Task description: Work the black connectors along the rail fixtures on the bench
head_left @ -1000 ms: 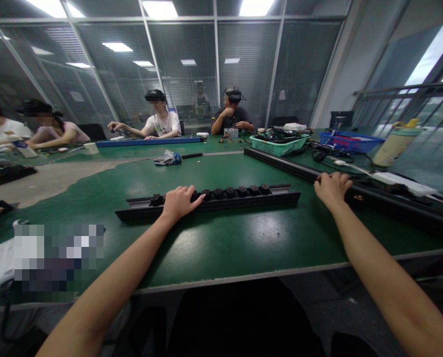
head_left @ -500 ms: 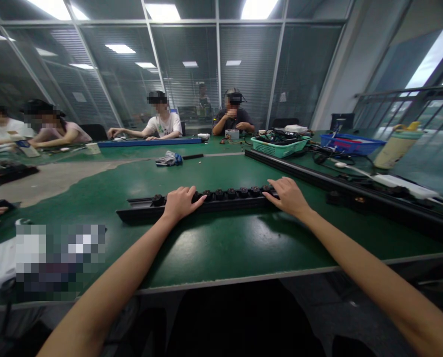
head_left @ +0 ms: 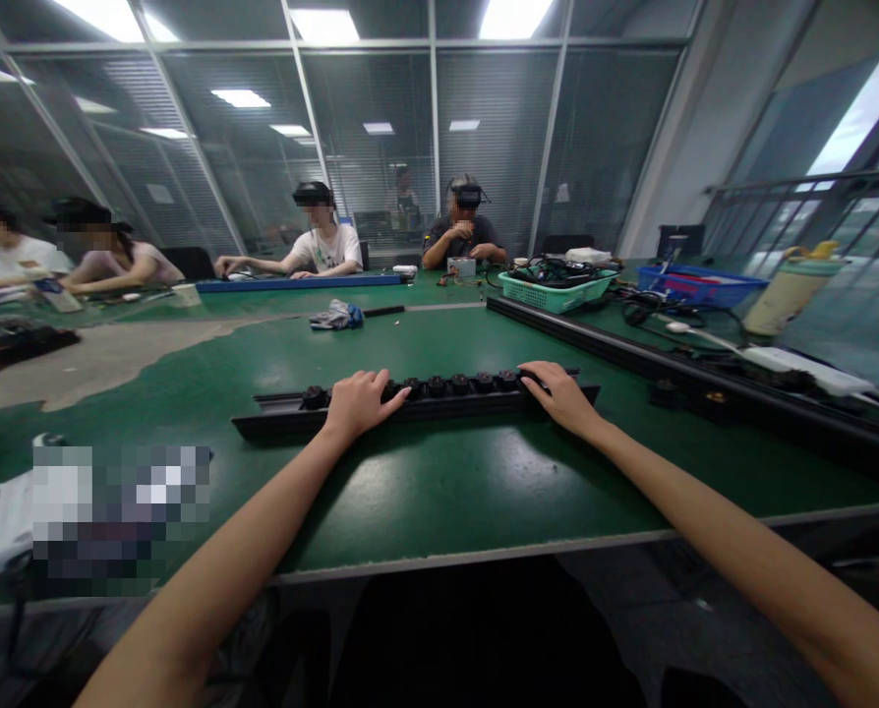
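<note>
A long black rail [head_left: 277,420] lies crosswise on the green table [head_left: 425,482] in front of me, with a row of small black round parts [head_left: 454,383] seated in its channel. My left hand [head_left: 358,401] rests on the rail left of the middle, fingers stretched flat over the parts. My right hand [head_left: 561,395] lies on the rail's right part, fingers slightly curled over the last round part; whether it grips one is hidden.
A second long black rail [head_left: 631,354] runs along the right side. Behind it stand a green basket [head_left: 554,290] of cables, a blue tray [head_left: 697,285] and a bottle [head_left: 786,290]. Several seated people work at the far side. A rag [head_left: 336,316] lies mid-table.
My right hand came from the right-hand rail over to the right end of the rail in front of me. My left hand stayed put.
</note>
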The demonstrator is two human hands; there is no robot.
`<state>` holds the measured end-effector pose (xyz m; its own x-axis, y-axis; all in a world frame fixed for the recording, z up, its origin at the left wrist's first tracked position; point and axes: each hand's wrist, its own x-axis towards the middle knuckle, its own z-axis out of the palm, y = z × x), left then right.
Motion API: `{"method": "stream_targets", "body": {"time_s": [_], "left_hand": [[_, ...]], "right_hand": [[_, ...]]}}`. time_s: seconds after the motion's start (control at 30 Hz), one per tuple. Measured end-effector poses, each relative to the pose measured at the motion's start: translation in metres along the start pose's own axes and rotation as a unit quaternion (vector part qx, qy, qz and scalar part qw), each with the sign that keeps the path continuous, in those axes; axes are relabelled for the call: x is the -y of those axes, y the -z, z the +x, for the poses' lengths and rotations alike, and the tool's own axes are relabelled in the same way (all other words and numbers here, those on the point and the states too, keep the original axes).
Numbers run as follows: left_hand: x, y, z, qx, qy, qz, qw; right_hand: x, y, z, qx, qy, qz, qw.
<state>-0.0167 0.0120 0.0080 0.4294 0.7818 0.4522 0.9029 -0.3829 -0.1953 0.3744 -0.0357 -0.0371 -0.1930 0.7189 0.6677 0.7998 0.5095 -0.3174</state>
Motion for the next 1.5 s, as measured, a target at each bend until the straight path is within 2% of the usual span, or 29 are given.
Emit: {"method": "stream_targets", "body": {"time_s": [0.63,1.5], "left_hand": [[0.000,0.000,0.000,-0.006,-0.005,0.013,1.000],[0.000,0.001,0.000,0.005,0.002,0.002,1.000]], "right_hand": [[-0.001,0.004,0.005,0.028,0.020,-0.066,0.997],[-0.008,0.017,0.003,0.023,0.004,-0.053,0.998]]}}
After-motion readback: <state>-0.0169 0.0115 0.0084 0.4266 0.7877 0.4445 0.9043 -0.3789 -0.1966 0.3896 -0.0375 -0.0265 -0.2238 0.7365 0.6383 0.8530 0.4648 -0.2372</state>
